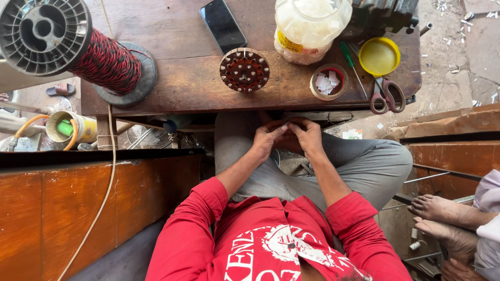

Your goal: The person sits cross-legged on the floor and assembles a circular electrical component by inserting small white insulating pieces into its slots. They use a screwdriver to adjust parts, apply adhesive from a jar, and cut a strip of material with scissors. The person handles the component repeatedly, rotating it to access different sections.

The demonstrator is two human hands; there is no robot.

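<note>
Left hand (268, 138): fingers curled, pinching against the right (contents hidden).
Right hand (307, 136): likewise curled.
Table (182, 78): round slotted disc (244, 69) above.

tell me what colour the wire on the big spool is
Red and black, twisted, on the spool; head view.

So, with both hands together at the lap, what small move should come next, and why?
Probably lift the hands up to the table. The left hand and right hand meet fingertip to fingertip below its edge, and what they pinch is hidden. The round slotted disc sits just above them, unheld.
</note>
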